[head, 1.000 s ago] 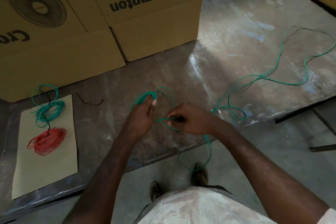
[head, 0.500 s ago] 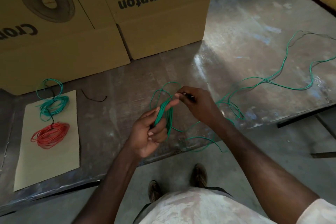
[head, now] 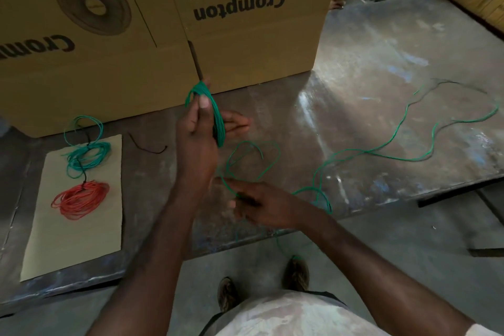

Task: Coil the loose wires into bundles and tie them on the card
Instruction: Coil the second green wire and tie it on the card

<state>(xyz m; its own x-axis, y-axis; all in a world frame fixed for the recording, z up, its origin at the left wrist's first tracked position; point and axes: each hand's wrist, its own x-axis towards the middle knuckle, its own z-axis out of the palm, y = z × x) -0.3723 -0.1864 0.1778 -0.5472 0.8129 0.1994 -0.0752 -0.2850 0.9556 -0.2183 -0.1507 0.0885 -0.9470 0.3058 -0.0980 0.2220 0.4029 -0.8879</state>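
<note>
**Green wire half coiled above the desk**

The left hand (head: 200, 128) is raised over the desk (head: 354, 84), its fingers and thumb gripping a tight green coil (head: 215, 114) looped around them. Lower down, the right hand (head: 261, 206) pinches the loose green wire (head: 403, 131) between fingertips; the rest of that wire trails in curves across the desk to the right, and one loop hangs off the near edge. At the left lies the card (head: 73, 240), bearing a green bundle (head: 87, 155) and, just below it, a red bundle (head: 80, 199). Two cardboard boxes (head: 245, 35) stand behind.
</note>
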